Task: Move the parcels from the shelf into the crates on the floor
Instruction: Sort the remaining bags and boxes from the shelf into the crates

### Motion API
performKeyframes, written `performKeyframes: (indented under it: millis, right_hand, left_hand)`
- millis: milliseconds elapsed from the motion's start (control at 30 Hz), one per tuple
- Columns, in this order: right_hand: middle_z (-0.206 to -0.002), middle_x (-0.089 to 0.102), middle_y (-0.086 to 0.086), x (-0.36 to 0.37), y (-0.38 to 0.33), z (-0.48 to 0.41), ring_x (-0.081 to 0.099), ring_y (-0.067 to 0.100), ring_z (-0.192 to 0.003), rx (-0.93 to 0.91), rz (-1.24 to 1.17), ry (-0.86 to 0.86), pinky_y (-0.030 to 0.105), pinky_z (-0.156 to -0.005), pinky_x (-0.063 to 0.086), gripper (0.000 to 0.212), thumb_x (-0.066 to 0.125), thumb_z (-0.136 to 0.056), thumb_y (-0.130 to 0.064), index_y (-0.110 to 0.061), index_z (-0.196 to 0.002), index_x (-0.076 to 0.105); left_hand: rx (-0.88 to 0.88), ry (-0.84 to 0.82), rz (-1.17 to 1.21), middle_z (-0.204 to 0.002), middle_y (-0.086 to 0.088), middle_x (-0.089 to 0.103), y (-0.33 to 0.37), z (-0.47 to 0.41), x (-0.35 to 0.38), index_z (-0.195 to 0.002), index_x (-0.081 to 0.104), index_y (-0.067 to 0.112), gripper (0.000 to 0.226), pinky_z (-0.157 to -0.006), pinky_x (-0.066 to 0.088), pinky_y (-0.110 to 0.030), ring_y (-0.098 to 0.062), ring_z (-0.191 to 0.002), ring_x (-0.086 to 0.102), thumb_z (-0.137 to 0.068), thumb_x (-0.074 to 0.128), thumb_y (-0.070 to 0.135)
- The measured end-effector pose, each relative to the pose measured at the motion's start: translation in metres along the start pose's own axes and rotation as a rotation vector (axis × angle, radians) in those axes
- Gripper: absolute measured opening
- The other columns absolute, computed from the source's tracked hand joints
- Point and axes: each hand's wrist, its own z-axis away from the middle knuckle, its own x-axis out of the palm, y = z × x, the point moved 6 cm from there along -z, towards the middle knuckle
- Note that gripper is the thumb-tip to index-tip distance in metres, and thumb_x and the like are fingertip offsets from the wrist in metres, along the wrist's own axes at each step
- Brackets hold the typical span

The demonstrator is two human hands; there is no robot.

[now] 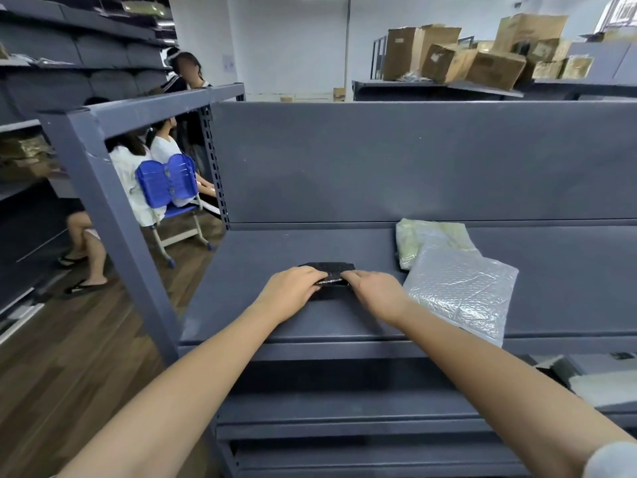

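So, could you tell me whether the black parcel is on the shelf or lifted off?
On the shelf: the black parcel lies flat there, left hand and right hand gripping it.

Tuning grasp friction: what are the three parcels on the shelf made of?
Small flat black parcel: glossy plastic film, it glints. Square clear parcel: bubble wrap, dimpled and shiny. Pale green crumpled parcel: probably thin plastic bag, wrinkled; unsure.

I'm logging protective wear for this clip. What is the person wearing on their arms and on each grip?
Nothing on the left grip or right grip: no gloves, rings, watch or bands show. Both forearms are bare. A pale grey sleeve edge shows at the right upper arm.
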Motion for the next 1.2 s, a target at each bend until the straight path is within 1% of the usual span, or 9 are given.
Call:
performKeyframes:
  millis: [200,367,533,633,733,867,967,1067,1200]
  right_hand:
    - [-0.118,0.063,0.012,-0.062,0.014,0.016,0.058,0.031,-0.103,0.057,-0.472,0.211,0.036,-0.086,0.043,0.032,0.041,-0.099,-0.017,-0.011,-0.13,0.049]
    - [-0.117,0.058,-0.004,-0.091,0.013,0.038,0.051,0.01,-0.108,0.058,-0.77,0.242,0.016,-0.087,0.039,0.04,0.056,-0.093,-0.014,-0.021,-0.132,0.05]
    - [-0.119,0.065,-0.001,-0.101,0.007,0.052,0.057,0.014,-0.111,0.031,-0.8,0.224,0.032,-0.1,0.044,0.034,0.057,-0.087,-0.001,-0.014,-0.118,0.064]
    - [-0.115,0.065,-0.002,-0.106,0.007,0.061,0.057,0.012,-0.107,0.044,-0.836,0.24,0.032,-0.099,0.044,0.033,0.057,-0.087,0.001,-0.012,-0.116,0.065]
    - [-0.114,0.065,0.0,-0.111,0.008,0.069,0.056,0.012,-0.105,0.077,-0.909,0.277,0.03,-0.097,0.044,0.033,0.055,-0.087,0.004,-0.009,-0.115,0.065]
    - [-0.112,0.063,0.004,-0.114,0.014,0.08,0.053,0.011,-0.104,0.183,-1.058,0.318,0.024,-0.092,0.042,0.032,0.055,-0.087,0.006,-0.009,-0.113,0.063]
    - [-0.112,0.059,-0.001,-0.107,0.015,0.085,0.053,0.012,-0.106,0.287,-1.069,0.359,0.034,-0.098,0.044,0.03,0.063,-0.086,-0.004,-0.013,-0.114,0.057]
    - [-0.115,0.045,-0.007,-0.099,0.006,0.096,0.049,0.017,-0.108,0.398,-1.08,0.401,0.036,-0.097,0.044,0.06,0.072,-0.081,-0.016,-0.016,-0.132,0.042]
    - [-0.118,0.047,-0.016,-0.076,-0.023,0.113,0.047,0.009,-0.111,0.329,-1.12,0.263,0.032,-0.101,0.042,0.084,0.071,-0.082,-0.017,-0.023,-0.148,0.019]
  left_hand:
    - [-0.041,0.174,0.194,-0.115,-0.003,0.065,0.012,-0.005,-0.056,-0.116,0.062,0.014,0.025,-0.088,0.046,-0.037,-0.025,-0.105,0.058,-0.098,0.045,0.017]
    - [-0.067,0.187,0.425,-0.105,0.003,0.068,0.022,0.005,-0.086,-0.109,0.066,0.013,0.02,-0.081,0.042,-0.023,-0.014,-0.098,0.06,-0.096,0.052,0.017]
    - [-0.084,0.186,0.527,-0.103,0.005,0.069,0.035,0.025,-0.096,-0.104,0.069,0.015,0.017,-0.077,0.04,-0.014,-0.006,-0.093,0.057,-0.092,0.058,0.019]
    - [-0.124,0.255,0.603,-0.114,0.013,0.061,0.04,0.038,-0.102,-0.118,0.062,0.024,0.028,-0.081,0.042,-0.018,-0.007,-0.099,0.055,-0.09,0.061,0.02]
    - [-0.146,0.237,0.743,-0.12,0.027,0.046,0.047,0.056,-0.098,-0.135,0.041,0.04,0.055,-0.075,0.046,-0.009,-0.008,-0.081,0.056,-0.09,0.062,0.018]
    - [-0.086,0.137,0.812,-0.137,0.019,0.045,0.055,0.078,-0.073,-0.13,0.037,0.05,0.063,-0.109,0.035,-0.026,-0.005,-0.128,0.044,-0.089,0.062,0.009]
    - [-0.116,0.169,0.83,-0.135,0.019,0.045,0.059,0.088,-0.065,-0.134,0.043,0.039,0.058,-0.107,0.027,-0.016,0.0,-0.129,0.039,-0.089,0.062,0.009]
    - [-0.15,0.259,0.891,-0.135,0.017,0.045,0.06,0.093,-0.065,-0.137,0.044,0.028,0.055,-0.098,0.026,-0.001,0.004,-0.127,0.038,-0.09,0.06,0.007]
    - [-0.188,0.327,0.969,-0.138,0.012,0.046,0.053,0.094,-0.066,-0.139,0.044,0.019,0.053,-0.103,0.027,-0.007,0.001,-0.128,0.039,-0.09,0.06,0.006]
